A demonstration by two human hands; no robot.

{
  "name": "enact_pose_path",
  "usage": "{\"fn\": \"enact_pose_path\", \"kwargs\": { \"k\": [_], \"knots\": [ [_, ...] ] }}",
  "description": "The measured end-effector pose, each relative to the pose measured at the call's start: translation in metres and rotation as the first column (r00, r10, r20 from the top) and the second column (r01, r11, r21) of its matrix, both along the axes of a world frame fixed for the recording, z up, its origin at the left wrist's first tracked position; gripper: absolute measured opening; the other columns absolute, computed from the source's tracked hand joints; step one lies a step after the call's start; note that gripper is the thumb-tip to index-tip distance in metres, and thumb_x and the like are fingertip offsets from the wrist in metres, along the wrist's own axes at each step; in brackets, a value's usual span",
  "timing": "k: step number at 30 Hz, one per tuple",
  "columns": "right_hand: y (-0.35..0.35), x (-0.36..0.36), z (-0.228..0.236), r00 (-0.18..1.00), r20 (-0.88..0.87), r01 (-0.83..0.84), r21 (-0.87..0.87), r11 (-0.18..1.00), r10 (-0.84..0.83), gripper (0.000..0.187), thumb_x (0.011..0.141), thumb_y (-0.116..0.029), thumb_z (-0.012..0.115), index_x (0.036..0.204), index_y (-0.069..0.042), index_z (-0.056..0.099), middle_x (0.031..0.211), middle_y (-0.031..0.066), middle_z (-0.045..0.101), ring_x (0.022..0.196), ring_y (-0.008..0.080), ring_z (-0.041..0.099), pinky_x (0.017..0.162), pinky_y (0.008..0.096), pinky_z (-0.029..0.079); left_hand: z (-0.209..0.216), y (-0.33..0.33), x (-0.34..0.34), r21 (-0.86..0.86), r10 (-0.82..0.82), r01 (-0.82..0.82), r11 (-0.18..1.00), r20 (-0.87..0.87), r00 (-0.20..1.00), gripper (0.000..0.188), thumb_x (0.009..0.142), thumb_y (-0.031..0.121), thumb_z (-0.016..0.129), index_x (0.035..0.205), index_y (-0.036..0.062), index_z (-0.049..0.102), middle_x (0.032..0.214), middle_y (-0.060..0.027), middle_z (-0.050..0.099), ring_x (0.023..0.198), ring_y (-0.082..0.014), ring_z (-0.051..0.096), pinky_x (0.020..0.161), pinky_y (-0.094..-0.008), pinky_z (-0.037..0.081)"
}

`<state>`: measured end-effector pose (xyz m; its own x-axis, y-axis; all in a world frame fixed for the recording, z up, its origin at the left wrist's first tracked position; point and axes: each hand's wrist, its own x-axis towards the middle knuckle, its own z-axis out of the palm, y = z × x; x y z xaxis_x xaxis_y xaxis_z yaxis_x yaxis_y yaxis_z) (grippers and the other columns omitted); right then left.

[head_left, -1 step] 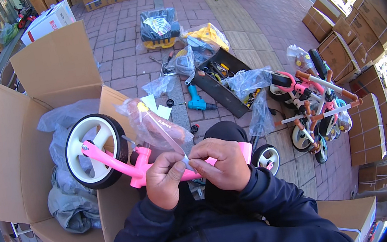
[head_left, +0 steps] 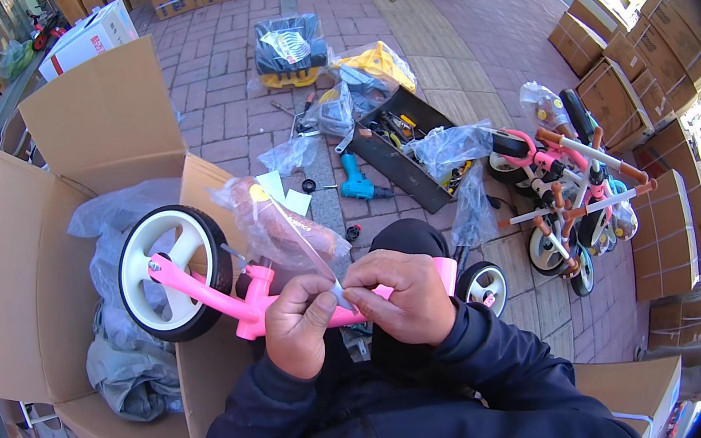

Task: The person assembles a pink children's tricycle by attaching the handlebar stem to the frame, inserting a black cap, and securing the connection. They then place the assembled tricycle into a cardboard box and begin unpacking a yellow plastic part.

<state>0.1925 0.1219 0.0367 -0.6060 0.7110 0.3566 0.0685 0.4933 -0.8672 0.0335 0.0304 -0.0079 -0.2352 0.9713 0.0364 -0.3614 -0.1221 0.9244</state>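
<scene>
Across my lap lies a pink balance bike frame (head_left: 259,307). A white-spoked wheel with a black tyre (head_left: 135,260) is at its left end. Another white wheel (head_left: 471,292) shows beyond its right end. Over the frame, my left hand (head_left: 296,325) and my right hand (head_left: 404,294) almost meet, thumbs and fingers pinching the end of a narrow white strip (head_left: 318,261). The strip runs up along a clear plastic bag (head_left: 233,201) around a brown padded part (head_left: 285,233). Whether strip and bag are joined, I cannot tell.
An open carton (head_left: 47,288) with plastic wrap stands at left. Ahead lie a teal power drill (head_left: 354,181), a black tool tray (head_left: 401,163) and a bagged toolbox (head_left: 290,44). Several pink-and-white bikes (head_left: 558,199) cluster at right, near stacked cartons (head_left: 662,233).
</scene>
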Motion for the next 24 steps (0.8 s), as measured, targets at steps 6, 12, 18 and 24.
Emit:
{"fn": "enact_pose_path", "kwargs": {
  "k": [6, 12, 18, 24],
  "knots": [
    [0.001, -0.001, -0.002, 0.998, 0.063, -0.004, 0.105, 0.995, -0.002, 0.008, 0.085, 0.001, 0.07, 0.091, -0.001, 0.065, 0.088, 0.0108, 0.069, 0.077, 0.0229, 0.068, 0.07, 0.0314, 0.055, -0.003, 0.001, 0.001, -0.01, -0.032, 0.032, 0.999, 0.06, 0.998, 0.012, 0.103, 0.008, 0.058, 0.109, -0.0014, 0.063, 0.103, -0.0034, 0.067, 0.096, -0.0097, 0.06, 0.089, -0.0258, 0.048],
    [0.003, -0.001, -0.003, 0.993, 0.087, 0.082, -0.023, 0.996, -0.079, 0.007, 0.085, 0.001, 0.068, 0.09, -0.001, 0.063, 0.09, 0.0117, 0.067, 0.075, 0.021, 0.066, 0.069, 0.0302, 0.053, -0.003, 0.0, 0.0, -0.012, -0.058, 0.062, 0.998, 0.178, 0.982, 0.014, 0.105, 0.008, 0.055, 0.111, -0.0023, 0.061, 0.102, -0.0051, 0.067, 0.097, -0.0111, 0.062, 0.091, -0.0269, 0.048],
    [0.026, 0.01, 0.018, 0.979, 0.102, 0.129, 0.366, 0.922, -0.178, 0.038, 0.079, -0.006, 0.078, 0.113, -0.001, 0.063, 0.117, 0.0175, 0.067, 0.11, 0.0359, 0.063, 0.098, 0.0415, 0.048, 0.001, 0.001, -0.023, -0.074, -0.185, 0.217, 0.973, 0.304, 0.934, 0.018, 0.1, 0.007, 0.051, 0.109, -0.0038, 0.062, 0.101, -0.0063, 0.068, 0.091, -0.0122, 0.062, 0.084, -0.0266, 0.048],
    [0.04, 0.016, 0.033, 0.905, 0.294, -0.317, -0.021, 0.948, 0.309, 0.03, 0.084, -0.007, 0.079, 0.111, 0.0, 0.069, 0.1, 0.0127, 0.072, 0.087, 0.0258, 0.07, 0.079, 0.0326, 0.056, 0.004, 0.003, -0.034, -0.076, -0.222, 0.299, 0.951, 0.507, 0.833, 0.03, 0.093, 0.018, 0.064, 0.112, -0.0046, 0.057, 0.111, -0.0191, 0.068, 0.097, -0.0254, 0.07, 0.089, -0.0368, 0.057]
  ]
}}
